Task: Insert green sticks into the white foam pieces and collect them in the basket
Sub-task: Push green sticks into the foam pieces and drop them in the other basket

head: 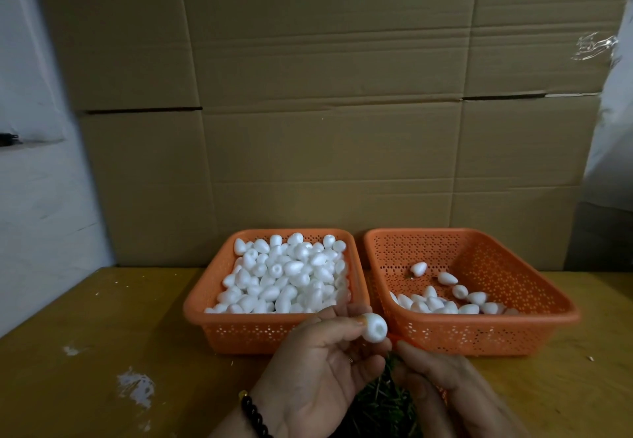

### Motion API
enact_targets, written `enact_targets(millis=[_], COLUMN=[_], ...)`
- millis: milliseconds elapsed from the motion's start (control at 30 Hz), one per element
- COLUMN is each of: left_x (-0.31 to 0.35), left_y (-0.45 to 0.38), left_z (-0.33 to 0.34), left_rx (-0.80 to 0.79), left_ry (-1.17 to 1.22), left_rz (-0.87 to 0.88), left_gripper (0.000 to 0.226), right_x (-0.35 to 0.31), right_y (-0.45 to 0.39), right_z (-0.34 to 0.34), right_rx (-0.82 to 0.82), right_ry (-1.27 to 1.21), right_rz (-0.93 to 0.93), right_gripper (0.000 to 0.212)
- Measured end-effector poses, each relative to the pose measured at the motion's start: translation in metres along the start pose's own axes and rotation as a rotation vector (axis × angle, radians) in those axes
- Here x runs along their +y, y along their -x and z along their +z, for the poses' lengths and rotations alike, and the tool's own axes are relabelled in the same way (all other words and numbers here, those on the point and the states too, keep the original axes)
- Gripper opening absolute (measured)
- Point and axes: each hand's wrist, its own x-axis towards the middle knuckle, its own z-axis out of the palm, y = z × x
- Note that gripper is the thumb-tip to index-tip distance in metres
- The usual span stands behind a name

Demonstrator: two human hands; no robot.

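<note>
One foam piece (374, 327) pinched in left hand (318, 365), beside right hand (442, 379).

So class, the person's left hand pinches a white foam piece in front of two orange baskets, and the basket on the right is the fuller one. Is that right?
Not quite. The head view shows the left basket heaped with foam, while the right basket holds only a few pieces. The left hand does pinch the foam piece.

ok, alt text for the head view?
A left hand pinches a white foam piece above a pile of green sticks; the right hand reaches into them. Behind sit a full orange basket and a sparser one.
</note>
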Motion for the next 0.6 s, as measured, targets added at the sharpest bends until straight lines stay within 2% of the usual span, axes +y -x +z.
enact_targets(millis=[133,200,300,600], left_x=[0.0,0.0,0.001,0.001], left_y=[0.0,-0.001,0.0,0.003], left_z=[-0.002,-0.003,-0.004,0.001], left_rx=[-0.027,-0.031,-0.025,-0.033], left_ry=[0.01,0.008,0.023,0.005], left_rz=[-0.009,-0.004,0.0,-0.009], left_gripper=[0.027,0.029,0.034,0.032], right_x=[-0.008,-0.01,-0.004,0.017], right_y=[0.013,0.013,0.013,0.017], right_z=[0.011,0.014,0.011,0.004], right_rx=[0.22,0.259,0.266,0.235], right_ry=[-0.139,-0.124,-0.108,-0.017], right_rz=[0.197,0.236,0.289,0.372], right_gripper=[0.034,0.031,0.016,0.007])
